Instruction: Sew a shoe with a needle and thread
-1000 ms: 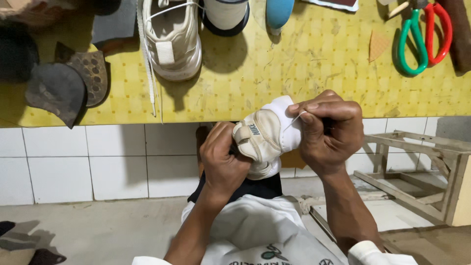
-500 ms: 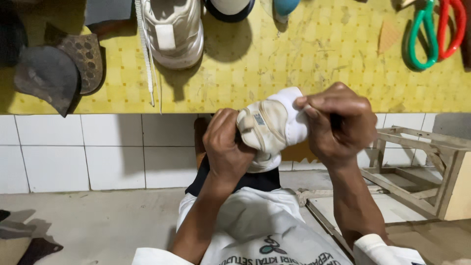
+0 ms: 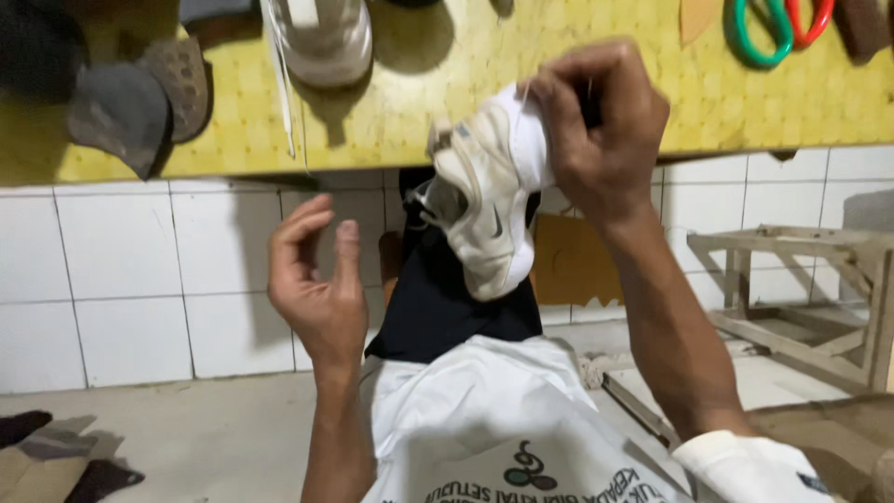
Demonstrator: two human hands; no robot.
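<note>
A white sneaker hangs sole-side toward me, raised in front of the yellow workbench. My right hand grips its upper end, with a thin thread running up past the fingers. My left hand is off the shoe, to its lower left, fingers curled apart and holding nothing. Below the shoe lie my lap in dark cloth and a white shirt.
On the bench lie a second white sneaker, dark shoe soles at the left and green and red scissors at the right. A wooden frame stands on the floor at right. Dark scraps lie at lower left.
My left hand has let go of the sneaker and dropped to the lower left. My right hand has lifted the shoe higher, toward the bench edge.
</note>
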